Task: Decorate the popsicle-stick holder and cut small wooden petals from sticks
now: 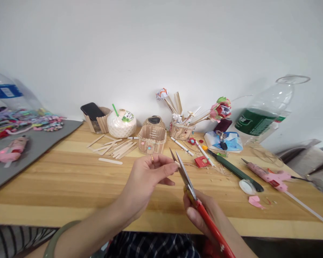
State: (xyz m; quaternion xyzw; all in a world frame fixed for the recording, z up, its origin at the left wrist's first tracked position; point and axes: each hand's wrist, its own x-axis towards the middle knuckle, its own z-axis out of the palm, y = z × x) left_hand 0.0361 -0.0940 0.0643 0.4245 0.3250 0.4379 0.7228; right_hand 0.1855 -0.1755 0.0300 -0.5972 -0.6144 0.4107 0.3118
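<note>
My right hand (pixel 204 211) grips red-handled scissors (pixel 190 186), blades parted and pointing up and away near the table's front edge. My left hand (pixel 148 177), a ring on one finger, pinches a tiny pale piece (pixel 177 163) right at the open blades. Behind them stands a small round basket made of craft sticks (pixel 152 139), and loose craft sticks (pixel 115 147) lie to its left on the wooden table (pixel 70 179).
A pink glue gun (pixel 271 177) and a dark green knife (pixel 235 170) lie at right, by a tipped plastic bottle (pixel 263 114). A stick holder with paper flowers (pixel 181 129), a coconut (pixel 121 123) and a phone (pixel 92 110) stand at the back. A grey mat (pixel 29 150) covers the left.
</note>
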